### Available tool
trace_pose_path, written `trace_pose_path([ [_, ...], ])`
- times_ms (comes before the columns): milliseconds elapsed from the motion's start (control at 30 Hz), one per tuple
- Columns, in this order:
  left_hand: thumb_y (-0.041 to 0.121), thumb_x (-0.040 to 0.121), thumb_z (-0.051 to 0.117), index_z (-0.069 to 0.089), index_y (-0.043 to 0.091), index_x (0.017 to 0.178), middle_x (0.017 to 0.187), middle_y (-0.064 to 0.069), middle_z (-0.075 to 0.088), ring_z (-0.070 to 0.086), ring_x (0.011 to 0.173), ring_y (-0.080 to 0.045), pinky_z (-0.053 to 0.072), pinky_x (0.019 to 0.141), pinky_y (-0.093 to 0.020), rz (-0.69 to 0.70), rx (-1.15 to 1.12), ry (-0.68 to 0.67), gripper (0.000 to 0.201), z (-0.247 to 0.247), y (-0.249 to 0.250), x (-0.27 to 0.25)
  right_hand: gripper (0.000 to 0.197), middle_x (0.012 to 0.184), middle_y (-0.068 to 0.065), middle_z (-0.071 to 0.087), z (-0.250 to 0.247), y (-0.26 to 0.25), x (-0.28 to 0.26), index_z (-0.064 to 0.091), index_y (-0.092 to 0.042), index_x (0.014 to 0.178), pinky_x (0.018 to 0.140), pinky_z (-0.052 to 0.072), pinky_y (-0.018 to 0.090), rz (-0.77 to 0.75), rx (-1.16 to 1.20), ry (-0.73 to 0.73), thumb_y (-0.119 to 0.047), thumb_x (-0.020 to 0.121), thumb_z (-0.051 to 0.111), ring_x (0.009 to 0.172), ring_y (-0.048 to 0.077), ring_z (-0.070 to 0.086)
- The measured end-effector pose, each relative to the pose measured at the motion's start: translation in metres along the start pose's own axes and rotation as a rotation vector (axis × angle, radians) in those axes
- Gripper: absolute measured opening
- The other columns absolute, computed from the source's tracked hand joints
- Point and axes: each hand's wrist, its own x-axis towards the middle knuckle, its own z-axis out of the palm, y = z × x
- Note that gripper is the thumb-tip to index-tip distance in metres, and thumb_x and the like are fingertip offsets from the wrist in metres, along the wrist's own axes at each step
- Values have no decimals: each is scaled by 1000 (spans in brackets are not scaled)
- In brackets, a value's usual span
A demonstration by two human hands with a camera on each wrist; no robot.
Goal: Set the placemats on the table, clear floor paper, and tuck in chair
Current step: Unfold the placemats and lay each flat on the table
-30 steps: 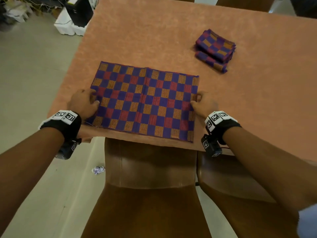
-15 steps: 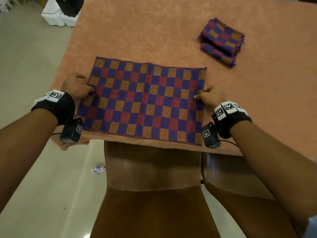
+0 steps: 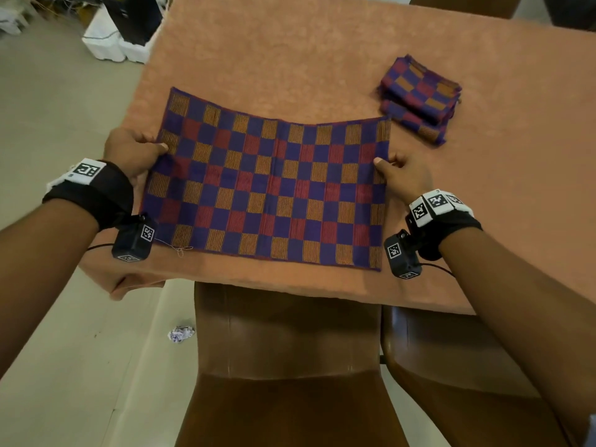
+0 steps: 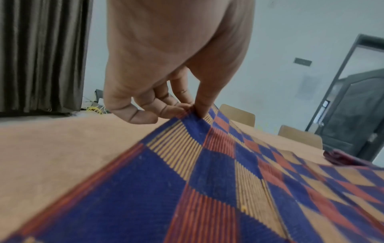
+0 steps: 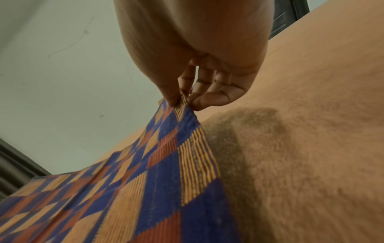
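The checked placemat (image 3: 267,188) lies spread at the near edge of the worktop (image 3: 290,59), right in front of the person, with its two short sides raised a little off the salmon cloth. The left hand (image 3: 132,150) has its grip pinched on the left edge, thumb on top and fingers (image 4: 164,109) curled beneath. The right hand (image 3: 404,177) pinches the right edge in the same way. The middle of the mat sags down to the cloth, and a crease runs across it from front to back. A loose thread (image 3: 180,251) trails from its near left corner. Further back and to the right, well apart from the spread mat, sits a folded stack of placemats (image 3: 419,98) in the same blue, red and orange checks. A brown chair (image 3: 290,350) stands between the person and the worktop, right up against its near edge, and a second chair (image 3: 451,366) stands just beside it on the right. On the floor (image 3: 48,140), just left of the first chair, lies a crumpled ball of paper (image 3: 181,333). Past the far left corner of the worktop are white foam blocks (image 3: 113,48) and a black box (image 3: 135,14); whether the box rests on them I cannot tell. From the left wrist a dark curtain (image 4: 41,55), a door (image 4: 353,115) and pale chair backs (image 4: 236,115) show across the room.
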Motion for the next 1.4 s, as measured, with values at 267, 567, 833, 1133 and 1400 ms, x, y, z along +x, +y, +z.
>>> trace_pose_path([
  [267, 25, 88, 74, 58, 10, 119, 110, -7, 66, 63, 101, -25, 51, 97, -46, -63, 147, -195, 38, -6, -10, -13, 18, 88, -12, 61, -3, -4, -10, 60, -25, 106, 65, 42, 17, 51, -125, -104, -32, 92, 68, 74, 3, 58],
  [567, 9, 89, 70, 56, 7, 125, 111, -12, 63, 61, 100, -27, 52, 87, -44, -76, 145, -208, 38, -23, -43, -53, 44, 73, -8, 61, -3, 36, -55, 53, -25, 126, 62, 48, 25, -2, -80, -134, -22, 88, 75, 69, 5, 62],
  [833, 31, 78, 76, 55, 15, 131, 123, -21, 62, 58, 113, -42, 50, 94, -51, 129, 556, -45, 59, -12, -23, -69, 39, 77, -7, 63, -8, 40, -51, 54, -32, 116, 68, 55, 34, 2, -59, -148, -32, 84, 77, 73, 11, 65],
  [1133, 60, 78, 69, 59, 32, 126, 133, -1, 53, 45, 128, -31, 41, 97, -55, 576, 779, -354, 56, 160, 86, -152, 11, 74, -13, 60, -60, 39, 16, 68, -29, 97, 76, 42, 24, -11, -42, 103, -27, 88, 62, 83, 11, 60],
  [1400, 54, 74, 78, 56, 33, 133, 136, 0, 48, 42, 130, -31, 40, 100, -59, 548, 743, -452, 67, 277, 145, -182, 25, 89, -3, 63, -102, 39, 137, 72, -15, 98, 71, 40, 25, -62, -176, 138, -37, 89, 65, 83, 15, 58],
])
